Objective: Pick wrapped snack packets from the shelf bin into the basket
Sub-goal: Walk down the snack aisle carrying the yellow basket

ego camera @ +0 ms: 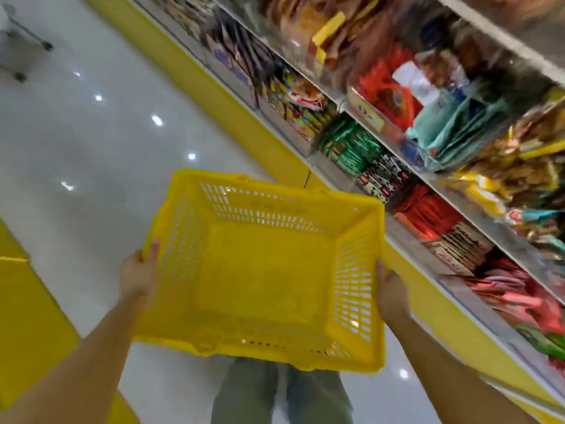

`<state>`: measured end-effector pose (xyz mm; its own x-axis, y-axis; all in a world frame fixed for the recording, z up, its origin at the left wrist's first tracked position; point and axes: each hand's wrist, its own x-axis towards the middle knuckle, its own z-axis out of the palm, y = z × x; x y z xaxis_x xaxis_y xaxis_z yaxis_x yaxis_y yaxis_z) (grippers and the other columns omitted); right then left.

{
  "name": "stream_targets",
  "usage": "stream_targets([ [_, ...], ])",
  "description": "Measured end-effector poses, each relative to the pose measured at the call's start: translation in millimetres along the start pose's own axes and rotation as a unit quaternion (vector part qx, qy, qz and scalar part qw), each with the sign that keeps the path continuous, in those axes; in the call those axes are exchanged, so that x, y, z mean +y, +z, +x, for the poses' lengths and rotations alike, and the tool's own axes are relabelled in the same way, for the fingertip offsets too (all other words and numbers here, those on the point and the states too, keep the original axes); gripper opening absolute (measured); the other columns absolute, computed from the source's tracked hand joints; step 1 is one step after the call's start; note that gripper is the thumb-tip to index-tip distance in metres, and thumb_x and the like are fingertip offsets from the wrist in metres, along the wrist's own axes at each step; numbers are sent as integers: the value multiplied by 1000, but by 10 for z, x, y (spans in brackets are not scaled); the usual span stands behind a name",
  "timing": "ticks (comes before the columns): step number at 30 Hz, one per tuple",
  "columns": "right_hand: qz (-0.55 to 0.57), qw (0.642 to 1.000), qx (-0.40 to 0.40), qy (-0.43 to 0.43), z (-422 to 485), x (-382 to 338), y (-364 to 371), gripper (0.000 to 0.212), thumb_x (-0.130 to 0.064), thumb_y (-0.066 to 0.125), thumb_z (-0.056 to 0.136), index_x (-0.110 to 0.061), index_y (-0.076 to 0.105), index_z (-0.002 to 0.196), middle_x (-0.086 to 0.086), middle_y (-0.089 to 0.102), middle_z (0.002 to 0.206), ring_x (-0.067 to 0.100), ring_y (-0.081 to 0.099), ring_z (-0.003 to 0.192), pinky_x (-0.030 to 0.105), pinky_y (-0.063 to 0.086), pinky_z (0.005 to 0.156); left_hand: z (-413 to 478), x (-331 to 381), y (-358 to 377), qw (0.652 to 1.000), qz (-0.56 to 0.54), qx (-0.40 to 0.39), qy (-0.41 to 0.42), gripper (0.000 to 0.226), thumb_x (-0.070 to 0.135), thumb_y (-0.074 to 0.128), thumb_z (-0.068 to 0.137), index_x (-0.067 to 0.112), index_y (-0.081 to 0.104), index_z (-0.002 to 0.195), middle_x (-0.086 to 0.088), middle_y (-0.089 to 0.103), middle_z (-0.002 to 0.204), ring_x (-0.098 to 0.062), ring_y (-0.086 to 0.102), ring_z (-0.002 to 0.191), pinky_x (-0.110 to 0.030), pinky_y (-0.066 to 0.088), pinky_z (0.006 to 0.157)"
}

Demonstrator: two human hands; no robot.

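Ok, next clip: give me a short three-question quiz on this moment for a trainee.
1. True or false: the basket has nothing in it.
2. How is the basket held? A. by one hand; B. by both hands, one at each side; C. by neither, it sits on the floor.
3. Fill in: the shelf with the snack packets is on the person's ____ side.

Key
1. True: its bottom is bare.
2. B: the left hand and the right hand each grip a side rim.
3. Right.
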<state>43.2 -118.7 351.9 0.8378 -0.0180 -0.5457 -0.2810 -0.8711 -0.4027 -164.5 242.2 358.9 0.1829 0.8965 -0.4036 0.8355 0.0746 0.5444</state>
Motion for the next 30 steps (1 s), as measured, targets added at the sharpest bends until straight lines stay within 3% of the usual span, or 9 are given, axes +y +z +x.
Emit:
stream_targets([
  [7, -5, 981, 63, -184, -322, -1954, -94, 56, -46, 32, 97, 1, 57, 113, 32, 58, 111, 43, 56, 101, 45, 42, 79, 326, 51, -1350, 990, -94, 97, -33, 60, 45, 40, 96, -12, 59, 102, -41, 54, 107, -49, 49, 107, -48, 36, 90],
  [11, -16, 961, 58, -269, -374, -2820, -61, 53, -59, 21, 92, -17, 52, 80, 28, 55, 88, 40, 56, 87, 41, 36, 67, 636, 139, -1805, 980, -151, 125, -29, 60, 45, 39, 96, -11, 60, 97, -39, 57, 101, -46, 53, 103, -50, 38, 87],
  [15, -10, 951, 53, -303, -288, -3639, 94, 47, -54, 26, 95, -13, 45, 84, 28, 57, 89, 38, 56, 87, 35, 28, 64, 1041, 302, -2181, 971, -174, 160, -29, 51, 42, 40, 97, -4, 60, 91, -35, 56, 96, -41, 54, 98, -46, 39, 83],
  [17, 3, 946, 32, -323, -249, -4049, 203, 47, -56, 26, 94, -14, 42, 81, 18, 52, 81, 30, 52, 80, 34, 29, 65, 1272, 393, -2345, 966, -184, 178, -28, 48, 42, 41, 96, -1, 56, 80, -28, 51, 80, -32, 49, 81, -44, 36, 72],
  [19, -1, 938, 13, -347, -175, -4493, 329, 44, -56, 27, 94, -20, 40, 71, 9, 47, 75, 24, 46, 75, 34, 29, 66, 1535, 467, -2496, 960, -195, 197, -37, 53, 40, 42, 97, -8, 58, 82, -31, 52, 80, -31, 50, 81, -45, 36, 72],
  [22, -21, 930, 12, -367, -113, -5140, 535, 41, -52, 28, 96, -28, 32, 62, 15, 47, 76, 27, 45, 75, 33, 28, 68, 1938, 559, -2711, 953, -205, 219, -54, 51, 37, 41, 97, -11, 59, 92, -37, 56, 96, -39, 55, 95, -46, 38, 81],
  [25, -37, 922, 14, -385, -88, -5738, 778, 38, -53, 28, 95, -34, 26, 62, 17, 49, 81, 28, 50, 80, 35, 31, 69, 2355, 626, -2919, 949, -210, 228, -59, 39, 35, 40, 98, 2, 53, 82, -22, 48, 81, -24, 42, 80, -39, 29, 70],
  [28, -72, 919, -2, -387, -77, -6351, 1064, 43, -54, 25, 95, -22, 42, 72, 23, 58, 89, 36, 58, 90, 36, 35, 69, 2830, 621, -3147, 942, -233, 233, -69, 42, 35, 41, 98, -1, 53, 79, -22, 48, 78, -24, 41, 77, -33, 24, 64],
  [30, -84, 916, -9, -392, -64, -6790, 1289, 50, -55, 24, 95, -15, 44, 73, 19, 56, 82, 31, 57, 81, 35, 35, 65, 3172, 608, -3327, 938, -249, 228, -76, 41, 35, 41, 98, 0, 52, 78, -24, 48, 77, -27, 42, 76, -34, 26, 65],
])
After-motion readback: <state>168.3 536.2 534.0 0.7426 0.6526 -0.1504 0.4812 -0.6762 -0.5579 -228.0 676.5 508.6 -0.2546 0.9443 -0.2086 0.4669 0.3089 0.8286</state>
